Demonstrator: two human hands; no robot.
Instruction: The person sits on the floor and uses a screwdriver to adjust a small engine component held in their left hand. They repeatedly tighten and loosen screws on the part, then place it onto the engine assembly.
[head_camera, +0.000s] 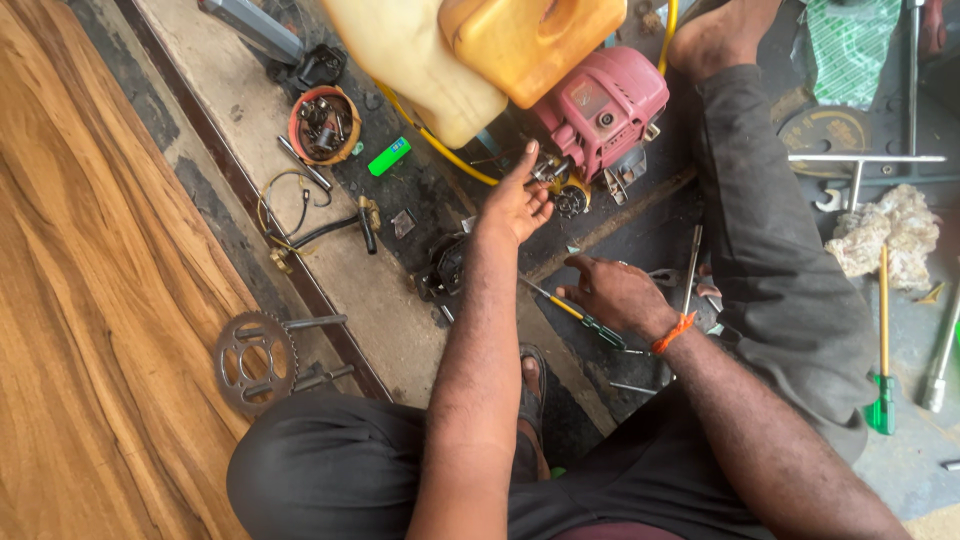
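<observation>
My left hand (515, 200) reaches forward to a small pink-red engine (600, 105) on the floor. Its fingers are apart and its fingertips touch the metal parts at the engine's lower front. A yellow plastic tank (530, 40) and a pale cream one (410, 60) sit on top of the engine. My right hand (615, 295), with an orange thread at the wrist, hovers low over the floor, fingers loosely spread. Under it lies a screwdriver (585, 322) with a yellow and green handle, which the hand does not grip.
An orange bowl (323, 125) of bolts, a green lighter-shaped object (388, 156), a looped cable (290, 215) and a black part (445, 268) lie to the left. A sprocket (255, 360) rests by the wooden board (90, 300). A rag (885, 235), T-wrench (865, 160) and green-handled tool (882, 400) lie at right.
</observation>
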